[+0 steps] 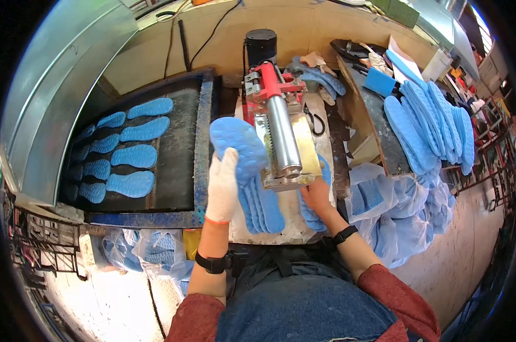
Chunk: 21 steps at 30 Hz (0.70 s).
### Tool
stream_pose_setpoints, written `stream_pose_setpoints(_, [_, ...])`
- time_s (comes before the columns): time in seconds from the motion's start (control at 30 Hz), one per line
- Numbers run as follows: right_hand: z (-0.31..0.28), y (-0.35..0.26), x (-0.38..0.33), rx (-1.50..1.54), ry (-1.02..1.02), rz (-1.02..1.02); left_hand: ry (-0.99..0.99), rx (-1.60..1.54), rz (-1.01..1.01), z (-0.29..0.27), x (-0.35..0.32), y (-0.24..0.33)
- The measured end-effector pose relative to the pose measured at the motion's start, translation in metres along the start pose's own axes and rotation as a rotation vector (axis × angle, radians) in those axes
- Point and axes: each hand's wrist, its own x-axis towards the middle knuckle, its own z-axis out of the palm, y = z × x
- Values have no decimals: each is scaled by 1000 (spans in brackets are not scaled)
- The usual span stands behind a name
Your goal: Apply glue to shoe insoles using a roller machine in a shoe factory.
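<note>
The head view looks down on a workbench (292, 225) with a small roller machine (281, 142) in the middle, red at its far end and with a shiny metal cylinder. The left hand (222, 185), in a white glove, holds a blue sole (238, 142) just left of the machine; the fingers lie flat against the sole and the thumb is hidden, so the grip is closed on it. Under this sole a few more blue soles (263, 208) lie fanned out on the bench, near the person. The right hand (316, 196) is bare and rests at the near end of the machine, touching another blue sole (310, 214); if it pinches this sole I cannot tell. On the left, a dark conveyor belt (175, 154) carries two rows of blue soles (134, 157). On the far right, a long stack of blue soles (431, 122) leans on a table, and clear bags of soles (406, 211) lie below it.
</note>
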Motion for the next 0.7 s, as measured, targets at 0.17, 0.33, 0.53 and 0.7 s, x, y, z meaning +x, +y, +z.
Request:
stream_pose_setpoints(0.17, [3, 16, -6, 68, 61, -8, 86, -399, -80, -42, -6, 4])
stream_pose_setpoints(0.33, [-23, -5, 0, 67, -163, 162, 60, -381, -133, -60, -20, 16])
stream_pose_setpoints(0.53, [-57, -114, 8, 1294, -846, 249, -53, -330, -247, -67, -49, 7])
stream_pose_setpoints(0.7, [-51, -143, 3, 1084, -945, 105, -104, -139, -178, -57, -79, 30])
